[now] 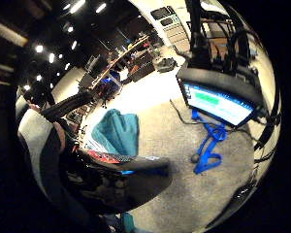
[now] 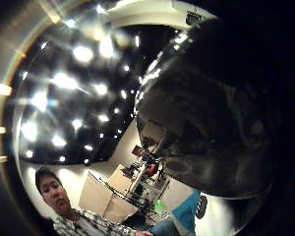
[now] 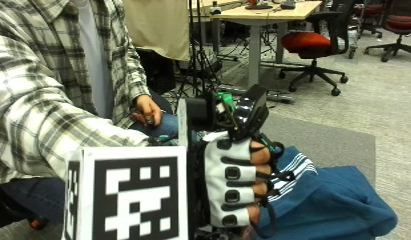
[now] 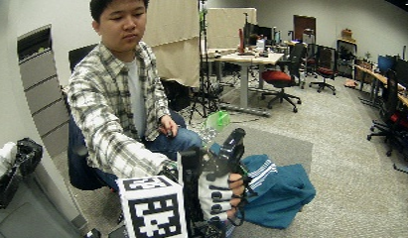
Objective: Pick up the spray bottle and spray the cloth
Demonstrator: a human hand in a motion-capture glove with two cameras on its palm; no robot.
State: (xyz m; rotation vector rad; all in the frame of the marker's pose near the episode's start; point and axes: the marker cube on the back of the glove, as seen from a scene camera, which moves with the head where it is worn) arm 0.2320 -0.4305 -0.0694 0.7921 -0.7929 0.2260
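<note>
Raised in front of the seated person's knees: gloved right hand (image 3: 235, 185), back of the glove toward the outside camera, fingers (image 3: 259, 172) curled in tight round something pressed against the palm. Judged to be the spray bottle (image 4: 215, 121), since only its green top and a little of its clear body show above the glove, the rest hidden behind the hand. Filling most of the thumb-side palm view, a dark glossy curved surface very close to the palm, consistent with a bottle in the grip.

Lying bunched on the grey carpet (image 3: 338, 137) just beyond and below the hand: blue cloth (image 3: 331, 200) with white stripes along one edge, apart from the bottle and not touched by either hand. Left spread low and in the open, apparently as a target, with the bottle carried above it and to one side. Not possible to tell which way the nozzle faces.

Resting idle on the thigh, well back from the work: bare left hand (image 3: 148, 111), possibly closed on a small dark item.

Pick-up judged done; spraying not yet evident, no mist or wet patch to be made out.

Inside the bottle: nothing legible, liquid level hidden by glove and distance.
</note>
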